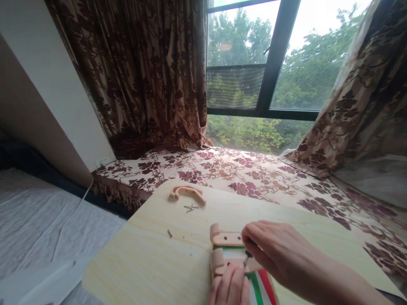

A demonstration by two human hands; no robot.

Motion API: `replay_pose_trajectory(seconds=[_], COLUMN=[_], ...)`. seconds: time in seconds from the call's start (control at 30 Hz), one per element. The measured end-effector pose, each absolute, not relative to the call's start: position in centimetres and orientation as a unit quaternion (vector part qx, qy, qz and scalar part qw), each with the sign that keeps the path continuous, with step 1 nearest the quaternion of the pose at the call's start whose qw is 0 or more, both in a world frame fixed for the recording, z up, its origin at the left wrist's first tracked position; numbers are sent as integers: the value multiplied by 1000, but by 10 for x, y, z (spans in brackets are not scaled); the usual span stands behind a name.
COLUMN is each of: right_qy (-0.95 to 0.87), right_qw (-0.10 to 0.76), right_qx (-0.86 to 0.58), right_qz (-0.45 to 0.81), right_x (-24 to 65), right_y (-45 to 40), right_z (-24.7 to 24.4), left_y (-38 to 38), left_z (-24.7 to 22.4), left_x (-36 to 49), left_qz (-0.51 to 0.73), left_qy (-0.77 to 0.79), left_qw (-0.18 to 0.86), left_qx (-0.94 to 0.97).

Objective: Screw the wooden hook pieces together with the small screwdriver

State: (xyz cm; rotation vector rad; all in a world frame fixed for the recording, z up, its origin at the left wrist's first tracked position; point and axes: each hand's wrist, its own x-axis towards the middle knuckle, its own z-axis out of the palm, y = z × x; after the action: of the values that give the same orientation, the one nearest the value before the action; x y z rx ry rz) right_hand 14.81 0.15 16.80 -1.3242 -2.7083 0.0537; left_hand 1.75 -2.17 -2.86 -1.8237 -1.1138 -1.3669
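With the right hand [270, 243] closed, grips a slim tool with a dark handle and metal shaft [247, 255], much of it hidden, angling it down to the lower pale wooden bar [235, 264]. With the left hand [229, 287], fingers together and bent, presses on the same bar, just beside the shaft; cannot tell whether pinching anything beneath. Holds this bar across a flat panel striped white, green and red [256, 289], close to the near side of the pale wood-grain tabletop [143, 254]. Just beyond, across the same panel, see a matching upper wooden bar [227, 239] with a raised rounded end and two dark round spots. Farther left, find a lone grey screw [170, 233], then a loose cluster of thin grey screws [191, 208] near curved pale wooden pieces [187, 192]. Past the tabletop, see a floral cloth [222, 169] below the dark-framed window [267, 91].
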Motion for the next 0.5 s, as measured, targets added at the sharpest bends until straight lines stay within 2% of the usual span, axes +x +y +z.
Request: replay_pose_trajectory(seconds=[0.27, 0.5], right_qy=[-883, -901], right_qw=[87, 54], right_qx=[-460, -430], right_qz=[-12, 15], right_x=[151, 150], right_y=[2, 5], right_z=[155, 182], left_y=[-28, -38], left_z=[-23, -4], left_x=[11, -12], left_qz=[-472, -356], left_qy=[-419, -414], left_qw=[295, 253], left_qx=[-718, -799])
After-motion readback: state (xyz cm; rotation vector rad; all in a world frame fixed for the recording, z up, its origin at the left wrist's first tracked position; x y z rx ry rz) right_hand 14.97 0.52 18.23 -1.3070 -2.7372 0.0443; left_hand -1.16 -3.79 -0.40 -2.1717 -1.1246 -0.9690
